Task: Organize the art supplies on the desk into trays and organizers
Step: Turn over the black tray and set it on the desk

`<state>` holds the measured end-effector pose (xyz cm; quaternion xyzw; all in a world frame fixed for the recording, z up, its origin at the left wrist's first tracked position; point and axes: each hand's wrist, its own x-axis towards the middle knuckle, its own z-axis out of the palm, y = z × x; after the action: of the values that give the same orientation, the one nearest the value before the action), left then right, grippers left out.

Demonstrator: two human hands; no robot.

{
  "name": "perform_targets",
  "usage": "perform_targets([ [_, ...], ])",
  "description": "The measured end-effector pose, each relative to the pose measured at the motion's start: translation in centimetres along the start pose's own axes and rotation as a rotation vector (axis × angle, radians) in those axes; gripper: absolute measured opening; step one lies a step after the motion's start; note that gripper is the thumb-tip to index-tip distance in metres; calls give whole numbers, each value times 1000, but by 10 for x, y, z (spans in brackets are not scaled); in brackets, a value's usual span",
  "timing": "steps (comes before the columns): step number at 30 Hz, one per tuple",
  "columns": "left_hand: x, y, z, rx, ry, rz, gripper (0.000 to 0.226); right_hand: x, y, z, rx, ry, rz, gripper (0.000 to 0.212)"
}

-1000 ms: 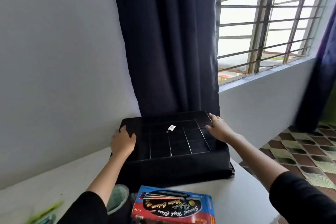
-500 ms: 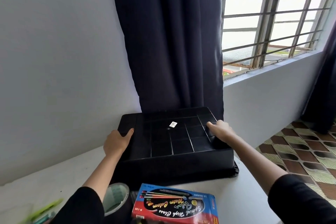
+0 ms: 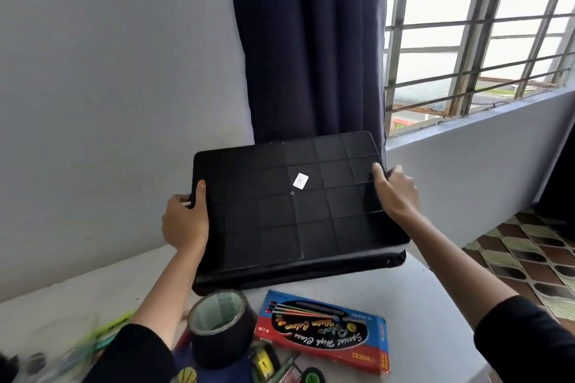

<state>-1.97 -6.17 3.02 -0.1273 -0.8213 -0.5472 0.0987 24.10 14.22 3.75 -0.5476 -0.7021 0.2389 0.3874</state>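
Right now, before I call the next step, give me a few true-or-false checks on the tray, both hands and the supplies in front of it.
1. Both hands, left hand and right hand, grip the black tray by opposite sides. True.
2. The tray lies flat on the desk. False: it is tilted, with its far edge raised toward the curtain.
3. A white sticker sits on the tray's ribbed face. True.
4. The tape roll is inside the tray. False: it stands on the desk in front of the tray.
5. The water colour box lies left of the tape roll. False: it lies to its right.
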Motion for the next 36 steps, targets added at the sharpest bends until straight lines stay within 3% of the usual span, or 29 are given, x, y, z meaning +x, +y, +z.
perform_targets([
  [4,4,5,-24,-145,109,6,51,-8,-22,2,225,53,11,45],
  [8,13,12,-49,-278,121,-46,48,-10,-40,8,473,100,111,56],
  [12,28,9,-67,-666,-50,-288,50,-8,-46,10,746,96,274,60],
  [17,33,-2,-72,-886,-323,-427,67,2,-38,-8,1045,-156,446,69],
  [22,35,-14,-68,-836,-528,-563,83,-3,-23,-26,981,-431,378,63],
  [27,36,-16,-73,-821,-510,-639,48,-7,-12,-12,969,-392,442,41],
  [31,38,-26,-82,-911,-455,-625,13,-8,-4,-4,943,-451,490,55],
  [33,38,-35,-88,-929,-496,-606,7,-12,-5,0,820,-507,446,36],
  [35,38,-50,-92,-905,-566,-605,20,-13,-7,6,725,-523,423,7],
  [36,38,-57,-94,-893,-576,-612,24,-11,-6,11,671,-501,431,9],
])
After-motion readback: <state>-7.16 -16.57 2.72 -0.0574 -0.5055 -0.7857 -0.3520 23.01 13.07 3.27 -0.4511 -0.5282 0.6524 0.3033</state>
